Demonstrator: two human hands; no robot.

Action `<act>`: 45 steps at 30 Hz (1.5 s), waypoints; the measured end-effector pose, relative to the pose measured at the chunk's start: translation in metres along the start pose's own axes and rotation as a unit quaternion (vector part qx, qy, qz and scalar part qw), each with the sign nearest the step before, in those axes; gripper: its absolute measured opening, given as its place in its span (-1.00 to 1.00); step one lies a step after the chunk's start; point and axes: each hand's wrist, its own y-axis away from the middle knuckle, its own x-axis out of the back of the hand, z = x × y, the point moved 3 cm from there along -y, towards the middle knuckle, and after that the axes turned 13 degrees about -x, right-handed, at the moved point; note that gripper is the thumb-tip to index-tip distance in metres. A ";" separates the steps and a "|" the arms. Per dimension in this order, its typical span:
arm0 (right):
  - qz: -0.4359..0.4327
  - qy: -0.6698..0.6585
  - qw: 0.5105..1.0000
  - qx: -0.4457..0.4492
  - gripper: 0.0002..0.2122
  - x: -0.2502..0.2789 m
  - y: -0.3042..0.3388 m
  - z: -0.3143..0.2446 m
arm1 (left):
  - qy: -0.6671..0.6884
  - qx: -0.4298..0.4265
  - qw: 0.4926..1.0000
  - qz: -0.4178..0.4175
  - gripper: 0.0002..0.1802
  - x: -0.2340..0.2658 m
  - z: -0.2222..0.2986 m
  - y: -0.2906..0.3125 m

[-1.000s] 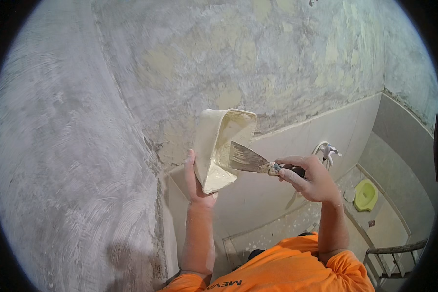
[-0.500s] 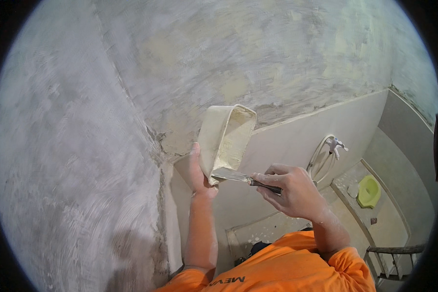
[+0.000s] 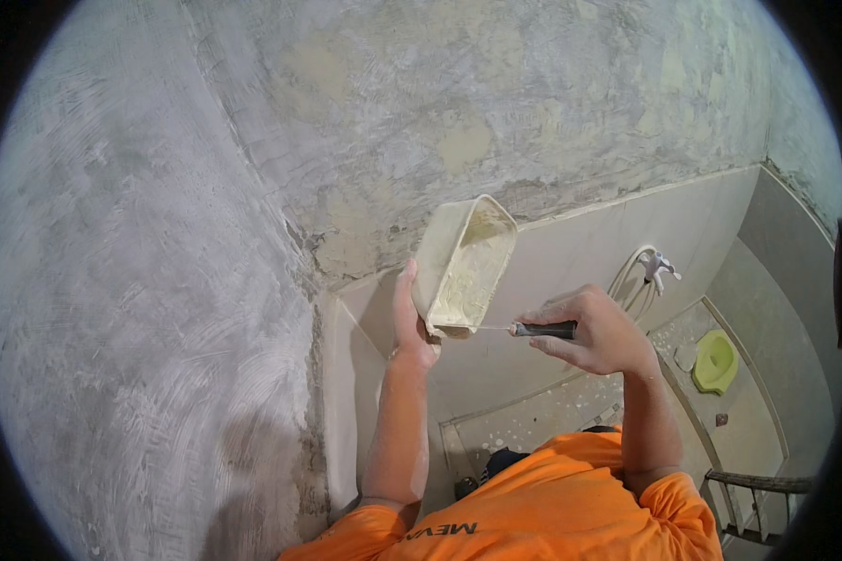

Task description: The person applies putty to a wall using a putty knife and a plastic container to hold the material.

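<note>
Hand count: 2, left hand [image 3: 410, 323] and right hand [image 3: 603, 332], centre
Tub [image 3: 442, 252]: 1, centre
Scraper [image 3: 544, 329]: 1, centre
Tap [image 3: 660, 265]: 1, right of centre
Green pan [image 3: 717, 363]: 1, right
Orange shirt [image 3: 543, 496]: 1, bottom
Dark slatted frame [image 3: 762, 482]: 1, lower right

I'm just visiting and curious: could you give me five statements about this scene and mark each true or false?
1. The left hand holds a cream tub. True.
2. The right hand is empty. False: it grips a dark-handled scraper.
3. The inside of the tub is clean. False: pale paste coats it.
4. A yellow-green basin shows on the right side of the view. True.
5. The person's shirt is blue. False: it is orange.
</note>
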 end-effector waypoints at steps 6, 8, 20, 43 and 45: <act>-0.037 0.072 0.996 -0.024 -0.71 -0.009 -0.001 -0.005 | -0.034 0.008 0.999 0.017 -0.30 0.012 -0.002 -0.002; -0.033 0.060 0.998 -0.017 -0.70 -0.008 -0.001 -0.004 | -0.044 0.016 0.999 0.010 -0.28 0.012 -0.001 -0.002; -0.021 0.027 0.999 -0.024 -0.69 0.010 0.001 0.027 | 0.032 0.109 0.993 -0.040 -0.30 0.016 -0.032 -0.006; 0.062 -0.620 0.768 -0.149 -0.71 0.033 0.004 0.088 | 0.164 0.186 0.966 -0.080 -0.39 -0.033 -0.065 0.025; 0.082 -0.628 0.766 -0.113 -0.72 0.037 0.005 0.081 | 0.194 0.193 0.957 -0.097 -0.43 -0.035 -0.062 0.029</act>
